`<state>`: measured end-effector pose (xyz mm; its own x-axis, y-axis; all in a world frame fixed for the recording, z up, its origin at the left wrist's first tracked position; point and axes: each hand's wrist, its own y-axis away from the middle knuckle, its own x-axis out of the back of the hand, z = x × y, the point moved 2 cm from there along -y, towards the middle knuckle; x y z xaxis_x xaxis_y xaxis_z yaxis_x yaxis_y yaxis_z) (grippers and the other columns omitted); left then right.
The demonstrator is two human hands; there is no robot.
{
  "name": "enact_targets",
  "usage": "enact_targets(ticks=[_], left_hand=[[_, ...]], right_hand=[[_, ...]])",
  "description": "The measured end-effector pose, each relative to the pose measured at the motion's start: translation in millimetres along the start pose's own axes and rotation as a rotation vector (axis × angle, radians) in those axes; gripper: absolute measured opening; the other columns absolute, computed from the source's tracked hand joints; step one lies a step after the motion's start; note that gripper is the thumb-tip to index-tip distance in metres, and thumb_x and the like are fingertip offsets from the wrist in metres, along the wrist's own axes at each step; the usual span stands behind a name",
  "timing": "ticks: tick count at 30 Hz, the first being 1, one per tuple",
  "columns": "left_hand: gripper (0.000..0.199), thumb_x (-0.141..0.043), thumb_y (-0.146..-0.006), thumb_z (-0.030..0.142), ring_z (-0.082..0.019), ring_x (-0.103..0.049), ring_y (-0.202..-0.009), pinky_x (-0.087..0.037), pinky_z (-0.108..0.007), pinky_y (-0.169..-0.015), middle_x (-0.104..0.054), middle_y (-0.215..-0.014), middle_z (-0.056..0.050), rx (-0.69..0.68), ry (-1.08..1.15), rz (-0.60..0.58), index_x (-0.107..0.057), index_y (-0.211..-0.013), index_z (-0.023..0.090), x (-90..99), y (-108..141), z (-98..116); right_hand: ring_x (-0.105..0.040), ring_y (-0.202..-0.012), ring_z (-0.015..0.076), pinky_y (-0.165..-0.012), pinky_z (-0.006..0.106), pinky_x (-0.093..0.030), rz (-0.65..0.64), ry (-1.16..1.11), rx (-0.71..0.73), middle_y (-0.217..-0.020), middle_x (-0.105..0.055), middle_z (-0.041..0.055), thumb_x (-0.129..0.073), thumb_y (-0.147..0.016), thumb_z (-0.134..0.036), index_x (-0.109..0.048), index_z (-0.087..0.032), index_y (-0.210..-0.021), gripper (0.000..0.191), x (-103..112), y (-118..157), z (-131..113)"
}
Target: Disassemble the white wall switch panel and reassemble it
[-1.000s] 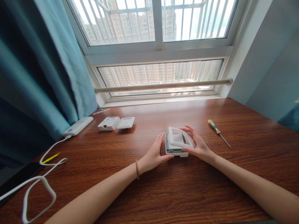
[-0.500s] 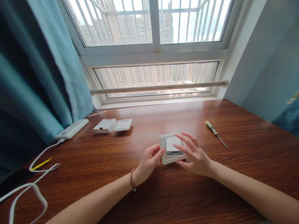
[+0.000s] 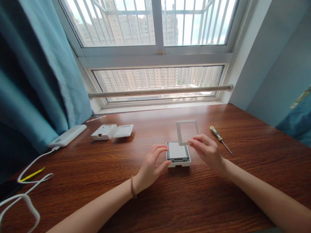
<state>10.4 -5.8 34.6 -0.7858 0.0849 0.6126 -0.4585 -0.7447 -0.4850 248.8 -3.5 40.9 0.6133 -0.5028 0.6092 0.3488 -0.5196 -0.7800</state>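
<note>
"What's biggest around the switch point(image 3: 177, 151)?"

"The window point(image 3: 155, 60), well beyond it. Then the desk point(image 3: 155, 213), which it lies flat on, and the curtain point(image 3: 60, 81), far off to its left."

"And the hands?"

"The right hand point(image 3: 209, 153) is just right of the switch, narrowed to a pinch, thumb against fingers. The left hand point(image 3: 150, 165) is at the switch's left edge, thumb and fingers in a wide curve. The tips seem to touch that edge; how firmly, I can't tell."

"What's in the pinch?"

"The frame point(image 3: 179, 132), gripped at its lower right. It tilts up above the switch's far edge, clear of it, so the switch's grey rim shows."

"Anything smaller?"

"The box point(image 3: 104, 130), beyond the switch and well left; the plate point(image 3: 123, 131), on the near side of that gap, touching the box; the screwdriver point(image 3: 220, 138), right of the switch; and brass bits point(image 3: 133, 135), by the plate."
</note>
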Motion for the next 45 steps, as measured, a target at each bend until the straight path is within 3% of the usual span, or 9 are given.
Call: enact_targets(ticks=[4, 7, 10, 21, 38, 45], left_hand=[[0.055, -0.056, -0.079, 0.035, -0.026, -0.027, -0.130, -0.027, -0.049, -0.105, -0.037, -0.137, -0.012, -0.063, -0.157, -0.113, -0.037, -0.128, 0.021, -7.4, -1.9, -15.2], [0.067, -0.056, -0.078, 0.039, -0.026, -0.020, -0.133, -0.024, -0.049, -0.108, -0.029, -0.142, -0.012, -0.028, -0.165, -0.200, -0.026, -0.135, 0.021, -13.0, -1.6, -21.9], [0.066, -0.054, -0.080, 0.039, -0.024, -0.021, -0.134, -0.023, -0.047, -0.109, -0.028, -0.143, -0.011, -0.011, -0.150, -0.233, -0.024, -0.136, 0.021, -14.0, -1.3, -21.2], [0.067, -0.056, -0.079, 0.037, -0.024, -0.030, -0.130, -0.028, -0.044, -0.108, -0.032, -0.141, -0.011, 0.018, -0.116, -0.214, -0.026, -0.136, 0.021, -10.6, -0.2, -18.6], [0.066, -0.058, -0.077, 0.035, -0.026, -0.035, -0.126, -0.032, -0.045, -0.105, -0.037, -0.136, -0.013, -0.047, -0.152, -0.198, -0.028, -0.134, 0.020, -9.0, 1.1, -13.1], [0.067, -0.058, -0.077, 0.038, -0.027, -0.038, -0.124, -0.035, -0.046, -0.103, -0.039, -0.134, -0.013, -0.062, -0.181, -0.180, -0.028, -0.134, 0.021, -8.6, 0.7, -12.4]], right_hand=[[-0.057, -0.078, 0.0195, -0.069, 0.032, -0.046, -0.114, 0.033, -0.238, -0.088, -0.060, 0.0057, -0.049, -0.085, -0.024, -0.066, -0.024, -0.094, 0.019, -0.9, -0.7, 54.4], [-0.058, -0.078, 0.0194, -0.071, 0.031, -0.045, -0.262, 0.004, -0.306, -0.088, -0.062, 0.0059, -0.050, -0.083, -0.023, -0.068, -0.022, -0.089, 0.018, -6.6, 6.0, 82.7], [-0.058, -0.075, 0.0178, -0.068, 0.028, -0.044, -0.329, -0.018, -0.328, -0.085, -0.063, 0.0052, -0.051, -0.081, -0.021, -0.068, -0.022, -0.085, 0.018, -11.6, 13.4, 95.6], [-0.055, -0.067, 0.0148, -0.064, 0.027, -0.042, -0.386, 0.032, -0.411, -0.081, -0.060, 0.0046, -0.049, -0.081, -0.024, -0.068, -0.019, -0.082, 0.019, -13.7, 20.7, 109.3], [-0.058, -0.074, 0.0182, -0.072, 0.029, -0.045, -0.470, 0.069, -0.450, -0.084, -0.066, 0.0043, -0.053, -0.078, -0.019, -0.070, -0.023, -0.084, 0.019, -3.3, 19.2, 118.2], [-0.058, -0.078, 0.0182, -0.075, 0.027, -0.045, -0.437, 0.142, -0.558, -0.094, -0.061, 0.0063, -0.059, -0.068, -0.013, -0.063, -0.019, -0.104, 0.038, 10.4, 16.3, 131.9]])
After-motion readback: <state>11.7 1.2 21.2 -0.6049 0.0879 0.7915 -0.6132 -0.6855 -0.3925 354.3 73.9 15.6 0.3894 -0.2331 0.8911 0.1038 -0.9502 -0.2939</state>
